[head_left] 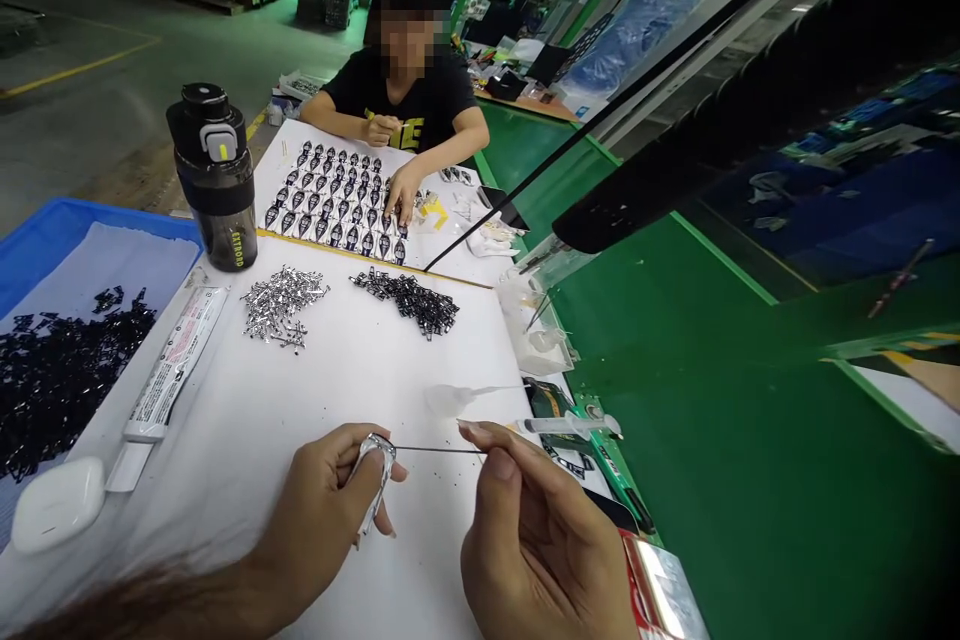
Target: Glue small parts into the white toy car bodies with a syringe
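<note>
My left hand (326,505) is closed, pinching a small shiny silver part (385,465) between thumb and fingers above the white tabletop (360,380). My right hand (544,530) is also closed, thumb against fingertips, on a thin dark needle-like rod (435,449). The rod lies roughly level, and its far tip reaches the top edge of the silver part; whether it touches cannot be made out. Beyond my hands are a pile of small silver pieces (281,305) and a pile of small black pieces (412,300).
Left: a blue tray (60,220) with black pieces, a dark bottle (217,180), a white tube (176,365), a white case (60,505). Right: a syringe (570,425) and black hose (720,130). Across, a co-worker (409,100) touches rows of dark parts (330,195).
</note>
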Tool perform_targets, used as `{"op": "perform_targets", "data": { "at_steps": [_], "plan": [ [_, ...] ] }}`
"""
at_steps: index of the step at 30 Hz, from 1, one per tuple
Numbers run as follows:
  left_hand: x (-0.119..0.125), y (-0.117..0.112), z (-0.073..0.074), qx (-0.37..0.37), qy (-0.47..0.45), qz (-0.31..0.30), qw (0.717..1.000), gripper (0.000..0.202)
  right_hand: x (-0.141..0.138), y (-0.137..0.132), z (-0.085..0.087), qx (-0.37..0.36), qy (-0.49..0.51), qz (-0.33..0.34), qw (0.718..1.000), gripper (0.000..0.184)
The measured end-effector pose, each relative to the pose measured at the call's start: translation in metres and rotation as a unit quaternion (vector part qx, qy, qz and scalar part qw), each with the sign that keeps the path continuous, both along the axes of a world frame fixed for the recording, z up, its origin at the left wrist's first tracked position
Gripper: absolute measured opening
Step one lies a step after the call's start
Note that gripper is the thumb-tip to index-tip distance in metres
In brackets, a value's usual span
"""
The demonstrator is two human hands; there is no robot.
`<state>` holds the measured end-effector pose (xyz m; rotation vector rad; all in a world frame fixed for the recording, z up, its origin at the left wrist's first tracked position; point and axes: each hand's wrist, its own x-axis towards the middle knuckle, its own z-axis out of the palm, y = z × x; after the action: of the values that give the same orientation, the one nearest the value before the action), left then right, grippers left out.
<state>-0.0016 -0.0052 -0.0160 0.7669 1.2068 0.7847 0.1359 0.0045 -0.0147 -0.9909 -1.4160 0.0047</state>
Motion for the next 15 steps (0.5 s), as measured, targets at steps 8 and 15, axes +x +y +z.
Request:
{"op": "perform_targets", "data": {
  "at_steps": [8,15],
  "plan": [
    [-0.001,0.0,0.0,0.001,0.005,-0.002,1.0,0.028,-0.001,0.002,-0.002,-0.007,0.028,-0.025,0.999,0.049],
    [-0.003,-0.001,-0.002,0.009,0.002,-0.002,1.0,0.029,0.015,-0.007,-0.008,-0.039,-0.001,-0.038,0.999,0.034]
  ]
}}
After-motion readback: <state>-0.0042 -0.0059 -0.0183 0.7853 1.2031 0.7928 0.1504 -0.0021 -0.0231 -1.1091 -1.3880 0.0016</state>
